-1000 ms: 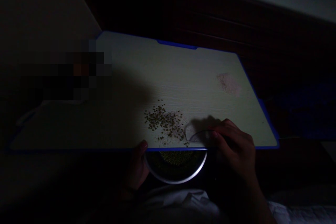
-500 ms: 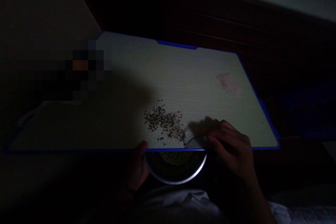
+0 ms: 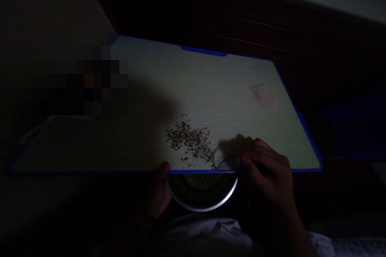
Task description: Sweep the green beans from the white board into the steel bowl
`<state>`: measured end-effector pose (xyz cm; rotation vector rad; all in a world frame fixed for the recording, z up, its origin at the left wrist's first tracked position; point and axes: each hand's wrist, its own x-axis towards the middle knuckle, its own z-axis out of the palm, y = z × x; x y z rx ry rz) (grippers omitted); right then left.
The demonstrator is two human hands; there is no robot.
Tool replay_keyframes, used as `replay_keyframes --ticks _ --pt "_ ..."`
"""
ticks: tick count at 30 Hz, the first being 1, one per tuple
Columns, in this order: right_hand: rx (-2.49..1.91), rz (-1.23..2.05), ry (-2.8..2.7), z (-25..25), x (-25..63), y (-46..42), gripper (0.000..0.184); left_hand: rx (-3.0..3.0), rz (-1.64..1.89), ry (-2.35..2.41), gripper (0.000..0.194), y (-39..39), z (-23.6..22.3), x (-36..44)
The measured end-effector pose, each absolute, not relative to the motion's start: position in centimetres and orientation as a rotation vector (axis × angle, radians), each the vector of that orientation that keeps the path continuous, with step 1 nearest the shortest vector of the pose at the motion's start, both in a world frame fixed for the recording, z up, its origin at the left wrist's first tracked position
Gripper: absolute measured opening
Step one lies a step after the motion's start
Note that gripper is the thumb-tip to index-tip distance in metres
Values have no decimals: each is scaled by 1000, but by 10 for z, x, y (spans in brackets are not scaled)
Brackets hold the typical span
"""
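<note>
A: How is the board (image 3: 211,76) finished?
B: A matt face is shown, lined with fine ridges and framed by blue edging (image 3: 205,51), seemingly moulded in plastic.
A: And the bowl (image 3: 223,199)?
B: Its rim is seen as smooth, glossy metal.
A: The clear piece (image 3: 226,163)?
B: Thin, see-through plastic is suggested; the white cloth (image 3: 214,228) is creased.

A scatter of small dark seeds (image 3: 187,139) lay near the near edge of a pale board (image 3: 211,84) trimmed in blue, thickest in the middle and thinning to strays at the far side. A thin, see-through piece with a curved edge (image 3: 226,163) stood just to the right of the seeds, close above the board's near rim. Below that rim sat a round metal bowl (image 3: 226,198), partly covered by the board, with a heap of small greenish grains (image 3: 202,181) inside.
</note>
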<state>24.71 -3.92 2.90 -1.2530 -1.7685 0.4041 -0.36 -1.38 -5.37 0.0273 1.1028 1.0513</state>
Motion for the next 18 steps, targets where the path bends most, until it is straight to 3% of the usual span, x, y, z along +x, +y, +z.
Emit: replay_keyframes --ticks 18 --pt "-1312 309 -1705 28 244 -39 23 -3 1075 1156 31 -13 -53 -5"
